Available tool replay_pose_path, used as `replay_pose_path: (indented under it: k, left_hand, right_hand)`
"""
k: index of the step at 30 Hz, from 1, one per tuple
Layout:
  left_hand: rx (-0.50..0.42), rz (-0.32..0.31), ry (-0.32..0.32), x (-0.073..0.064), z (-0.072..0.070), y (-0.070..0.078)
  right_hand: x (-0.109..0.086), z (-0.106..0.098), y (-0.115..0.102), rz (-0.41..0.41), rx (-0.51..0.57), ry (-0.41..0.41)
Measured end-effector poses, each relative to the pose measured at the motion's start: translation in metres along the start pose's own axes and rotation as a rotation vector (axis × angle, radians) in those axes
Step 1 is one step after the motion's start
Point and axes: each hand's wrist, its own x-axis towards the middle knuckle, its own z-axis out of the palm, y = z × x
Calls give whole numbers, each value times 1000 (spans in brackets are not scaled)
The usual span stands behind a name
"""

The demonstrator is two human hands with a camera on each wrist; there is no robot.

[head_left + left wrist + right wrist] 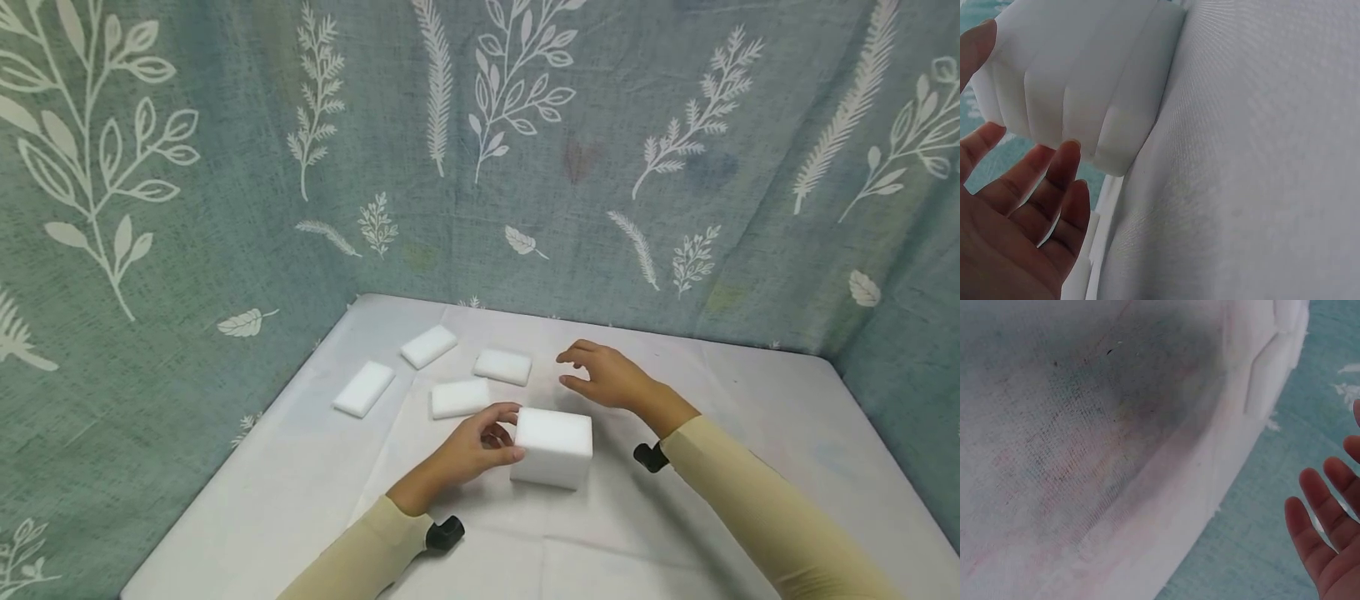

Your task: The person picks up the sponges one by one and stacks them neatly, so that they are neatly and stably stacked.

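Observation:
A neat stack of several white sponge blocks [552,450] stands on the table before me. My left hand [472,446] holds its left end, with the thumb at the near corner and the forefinger at the far one. In the left wrist view, the layers of the sponge stack [1088,81] show clearly, and the left hand's other fingers [1075,212] are spread beside its end. My right hand [611,375] hovers behind and right of the stack, holding nothing. Its fingers [1316,487] are apart and loosely bent in the right wrist view.
Left of and behind the stack, loose white sponges lie flat: one at far left [363,389], one at the back [429,347], one in the middle [502,367] and one nearest the left hand [460,398]. A leaf-patterned curtain [525,208] surrounds the white table [750,392].

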Motion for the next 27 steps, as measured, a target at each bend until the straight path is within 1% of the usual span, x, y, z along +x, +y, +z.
replay_pose_path:
  k: [7, 9, 14, 19, 23, 27]
  left_hand:
    - [8, 10, 1, 1, -1, 0]
    - [7, 8, 0, 1, -1, 0]
    - [2, 8, -2, 0, 0, 0]
    - [9, 9, 2, 1, 0, 0]
    - [9, 11, 5, 1, -1, 0]
    - [-7, 17, -1, 0, 0, 0]
  right_hand:
    - [16, 14, 9, 31, -28, -89]
    - [20, 16, 11, 38, -27, -98]
    - [27, 22, 14, 29, -13, -75]
    - [29, 27, 16, 21, -16, -54]
    - [32, 35, 18, 38, 1, -39]
    - [36, 46, 21, 66, 25, -48]
